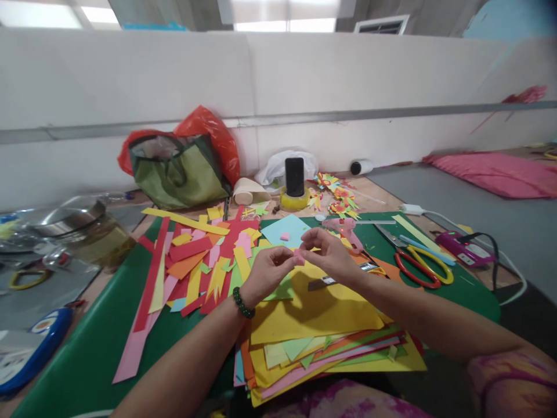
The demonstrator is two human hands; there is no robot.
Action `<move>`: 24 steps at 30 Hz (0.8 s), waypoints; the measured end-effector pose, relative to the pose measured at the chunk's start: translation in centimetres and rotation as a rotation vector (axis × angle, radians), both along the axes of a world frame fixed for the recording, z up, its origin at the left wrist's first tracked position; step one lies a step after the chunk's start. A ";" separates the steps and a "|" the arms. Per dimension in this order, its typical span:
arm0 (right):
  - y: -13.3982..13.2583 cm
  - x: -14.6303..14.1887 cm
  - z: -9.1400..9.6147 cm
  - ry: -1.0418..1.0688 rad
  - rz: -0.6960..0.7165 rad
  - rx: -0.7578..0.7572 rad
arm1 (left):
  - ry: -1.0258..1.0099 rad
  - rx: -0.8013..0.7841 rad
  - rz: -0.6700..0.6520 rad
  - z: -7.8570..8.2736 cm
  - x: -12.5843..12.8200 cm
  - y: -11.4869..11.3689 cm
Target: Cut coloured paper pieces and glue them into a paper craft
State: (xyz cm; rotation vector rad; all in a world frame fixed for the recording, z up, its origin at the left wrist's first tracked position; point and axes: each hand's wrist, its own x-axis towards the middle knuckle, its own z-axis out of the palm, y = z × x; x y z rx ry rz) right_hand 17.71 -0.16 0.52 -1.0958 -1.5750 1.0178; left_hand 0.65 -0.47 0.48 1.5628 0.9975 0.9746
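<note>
Between the fingertips of both hands is a small piece of pink paper [299, 257]. My left hand [272, 268] pinches it from the left, and my right hand [327, 251] pinches its other side. Below them lies a stack of coloured paper [315, 316] with a yellow sheet on top. A box cutter [324, 282] rests on that stack, under my right forearm. Just beyond my fingers a light blue sheet [278, 228] carries another small pink piece [284, 236]. A pink glue gun [346, 226] lies close behind my right hand.
Cut paper strips [191, 252] cover the left of the green mat [93, 325]. Scissors [424, 264] with red and yellow handles and a purple power bank [465, 248] lie at right. A phone [295, 177] stands at the back, near a green bag [180, 174]. A jar [89, 229] lies far left.
</note>
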 end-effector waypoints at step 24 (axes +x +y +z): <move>1.5 2.1 1.4 0.036 -0.030 0.028 | -0.163 -0.213 0.189 1.1 -2.0 2.0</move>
